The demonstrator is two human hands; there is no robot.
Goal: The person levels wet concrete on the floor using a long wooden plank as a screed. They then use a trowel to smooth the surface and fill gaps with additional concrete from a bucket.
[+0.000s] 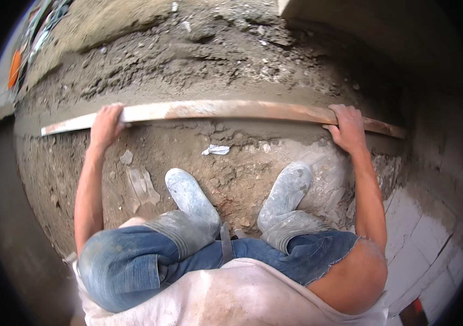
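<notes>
A long, pale straightedge bar (215, 108) with rusty stains lies across a band of smoothed grey mortar (134, 95). My left hand (106, 122) is closed on the bar toward its left part, fingers over its far edge. My right hand (346, 125) grips the bar toward its right part, thumb at the near side. Below the bar are my two boots (191, 198) caked in grey dust, planted on gritty ground beside a crumpled white scrap (215, 149).
Rough, pebbly material (231, 60) lies beyond the bar. Dark wall surfaces border both sides. Pale cracked slabs (410, 233) are at the lower right. An orange object (14, 68) sits among cables or hoses at the upper left.
</notes>
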